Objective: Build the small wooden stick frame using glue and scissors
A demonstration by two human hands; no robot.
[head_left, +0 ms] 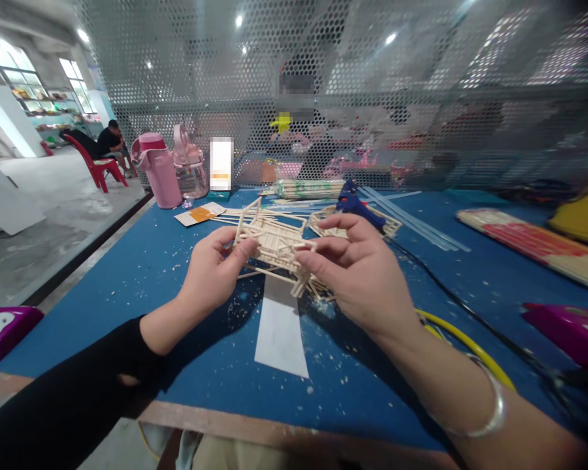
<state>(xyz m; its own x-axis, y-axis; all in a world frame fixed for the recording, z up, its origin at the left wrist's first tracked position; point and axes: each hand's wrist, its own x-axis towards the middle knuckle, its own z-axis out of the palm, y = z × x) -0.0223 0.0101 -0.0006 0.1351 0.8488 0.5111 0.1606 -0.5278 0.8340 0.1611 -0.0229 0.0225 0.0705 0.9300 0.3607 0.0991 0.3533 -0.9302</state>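
Between my hands is a small frame built of thin wooden sticks (274, 241), raised over the blue tabletop. My left hand (213, 267) pinches its left end between thumb and fingers. At the right end, my right hand (362, 267) has thumb and forefinger closed on the same stick frame, other fingers bent above. Beneath it are a white paper strip (281, 333) and loose sticks, partly hidden. Just beyond my right hand a blue glue gun (357, 205) rests on another stick piece (326, 222).
Clear glue sticks (411, 219) and a bundle of wooden sticks (313, 189) lie at the back. A pink flask (159, 173) and a bottle (190, 170) stand left. Packaged sticks (529, 245), a black cable (451, 294) and a purple object (568, 329) are right. Perforated metal screens the back.
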